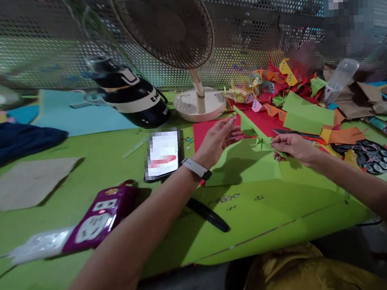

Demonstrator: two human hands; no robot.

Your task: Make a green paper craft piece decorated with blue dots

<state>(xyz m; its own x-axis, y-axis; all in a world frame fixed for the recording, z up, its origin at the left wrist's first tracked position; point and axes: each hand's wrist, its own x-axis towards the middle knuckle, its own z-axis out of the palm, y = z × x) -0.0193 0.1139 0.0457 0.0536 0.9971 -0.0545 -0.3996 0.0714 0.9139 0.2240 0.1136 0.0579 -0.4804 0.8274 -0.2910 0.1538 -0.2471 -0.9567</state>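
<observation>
Mustard cloth (pixel 306 273) lies nearest on my remote feed, before the green table (pixel 260 219). Over a flat green sheet (pixel 247 170), my right hand (pixel 292 147) pinches folded green paper (pixel 249 123); whether my left hand (pixel 216 139), beside its upper end, grips too, I cannot tell.

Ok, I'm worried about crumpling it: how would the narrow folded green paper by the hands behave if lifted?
The folded green paper is probably very light, being thin sheet. Its narrow shape may keep it fairly straight lengthwise. The small flaps near the right hand could bend easily.
</observation>
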